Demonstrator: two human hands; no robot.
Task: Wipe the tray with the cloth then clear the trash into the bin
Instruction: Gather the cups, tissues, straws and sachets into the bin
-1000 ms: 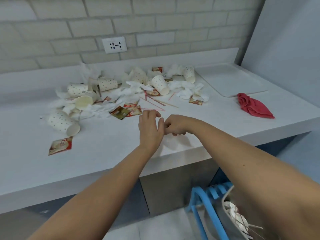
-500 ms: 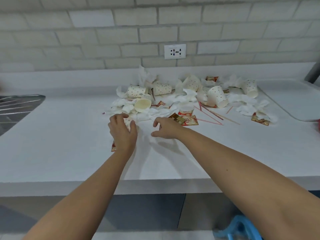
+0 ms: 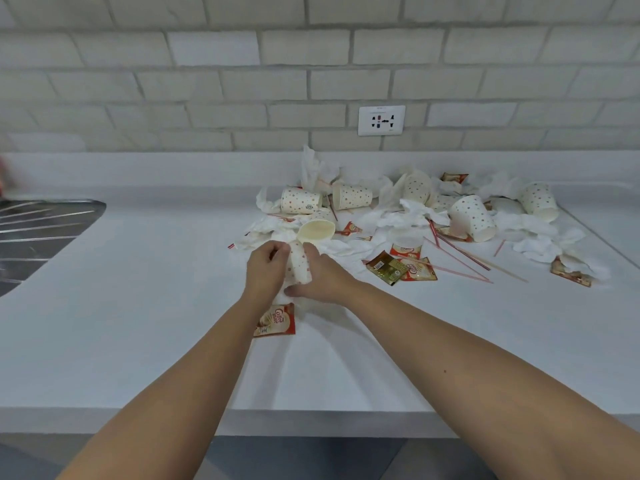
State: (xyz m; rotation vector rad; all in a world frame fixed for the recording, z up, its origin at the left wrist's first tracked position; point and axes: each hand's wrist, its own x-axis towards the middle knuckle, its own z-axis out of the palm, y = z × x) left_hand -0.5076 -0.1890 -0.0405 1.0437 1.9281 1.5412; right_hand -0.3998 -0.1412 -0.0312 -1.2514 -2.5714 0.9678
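Hands: your left hand (image 3: 265, 270) and right hand (image 3: 323, 277) both curl round one dotted paper cup (image 3: 300, 266) lying on the counter (image 3: 138, 306). Sachet (image 3: 277, 320) beside your left wrist. Trash pile (image 3: 415, 216) of cups, tissues, sachets and straws just beyond, against the wall (image 3: 311, 81). Sink (image 3: 34, 230) far left.

Single head view, facing down-forward, close over counter (image 3: 145, 306).
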